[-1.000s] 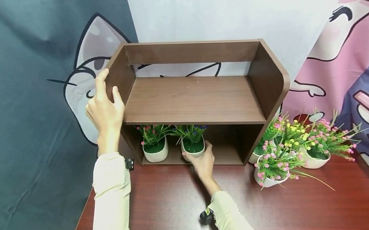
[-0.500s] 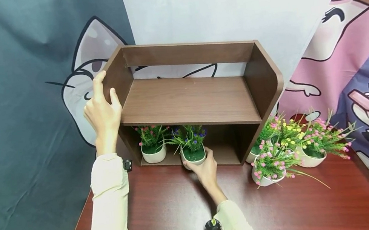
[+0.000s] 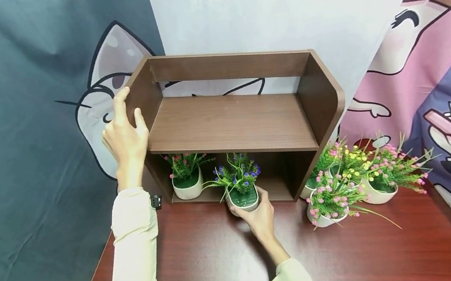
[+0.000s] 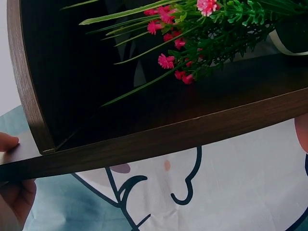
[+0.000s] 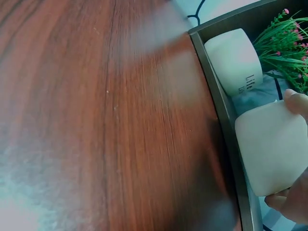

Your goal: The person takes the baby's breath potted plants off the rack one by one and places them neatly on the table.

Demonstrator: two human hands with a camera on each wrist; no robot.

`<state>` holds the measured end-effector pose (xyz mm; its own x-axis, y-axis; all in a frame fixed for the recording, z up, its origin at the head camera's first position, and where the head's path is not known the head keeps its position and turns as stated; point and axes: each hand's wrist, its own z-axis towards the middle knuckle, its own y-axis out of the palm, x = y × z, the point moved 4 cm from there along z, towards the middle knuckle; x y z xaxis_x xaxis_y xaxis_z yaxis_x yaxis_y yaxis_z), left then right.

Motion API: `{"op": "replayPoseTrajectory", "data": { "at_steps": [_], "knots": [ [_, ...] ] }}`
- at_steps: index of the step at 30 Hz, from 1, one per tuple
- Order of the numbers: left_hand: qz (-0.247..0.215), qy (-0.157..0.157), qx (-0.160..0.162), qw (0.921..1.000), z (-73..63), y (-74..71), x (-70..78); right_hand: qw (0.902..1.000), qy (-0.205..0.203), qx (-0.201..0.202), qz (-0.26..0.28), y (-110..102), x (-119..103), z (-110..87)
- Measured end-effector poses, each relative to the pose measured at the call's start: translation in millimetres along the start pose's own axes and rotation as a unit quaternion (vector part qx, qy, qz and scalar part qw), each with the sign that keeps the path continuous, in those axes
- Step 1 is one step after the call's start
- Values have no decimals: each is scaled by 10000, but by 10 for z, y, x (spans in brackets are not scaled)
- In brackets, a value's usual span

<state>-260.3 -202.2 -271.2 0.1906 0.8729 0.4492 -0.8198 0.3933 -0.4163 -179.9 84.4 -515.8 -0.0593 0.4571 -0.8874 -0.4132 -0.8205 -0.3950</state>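
A brown two-tier wooden shelf (image 3: pixel 231 121) stands on the table. My left hand (image 3: pixel 126 135) holds its left side panel, thumb on the inner face and fingers outside; in the left wrist view fingertips (image 4: pixel 18 204) show on either side of a board. My right hand (image 3: pixel 259 213) grips a white pot (image 3: pixel 246 206) of blue and purple artificial flowers at the front edge of the lower tier. The pot's pale underside (image 5: pixel 272 147) faces the right wrist camera. To its left, inside the lower tier, sits a white pot (image 3: pixel 189 191) with red-pink flowers.
Several white pots of pink and yellow flowers (image 3: pixel 335 204) cluster on the reddish wooden table (image 3: pixel 205 254), right of the shelf. A printed cloth (image 3: pixel 38 111) hangs close behind and left of the shelf.
My right hand has drawn the blue-flowered pot toward me and slightly right, from inside the lower tier to its front edge. My left hand stays on the side panel.
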Motion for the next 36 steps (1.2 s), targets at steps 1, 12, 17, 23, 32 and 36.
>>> {"op": "replayPoseTrajectory", "data": {
  "at_steps": [1, 12, 17, 23, 32, 36],
  "knots": [
    [-6, 3, -17, 10000, -2, 2, 4, 10000, -8, 18, -10, -26, -4, -13],
    [-17, 0, -57, 10000, -36, 8, 6, 9999, 100, 5, 36, -269, -49, -199],
    [-41, 8, -36, 10000, -40, 7, 7, 9999, 71, -84, 36, -387, -54, -239],
    [-20, 8, 12, 10000, -7, -18, 11, 9999, 40, -125, -108, -450, -85, -253],
    [-64, -26, -15, 10000, 4, -31, 16, 9996, -143, -99, -217, -487, -69, -369],
    [-55, -42, -53, 10000, -2, -26, 14, 9996, -185, -145, -169, -514, -40, -445]
  ]
}}
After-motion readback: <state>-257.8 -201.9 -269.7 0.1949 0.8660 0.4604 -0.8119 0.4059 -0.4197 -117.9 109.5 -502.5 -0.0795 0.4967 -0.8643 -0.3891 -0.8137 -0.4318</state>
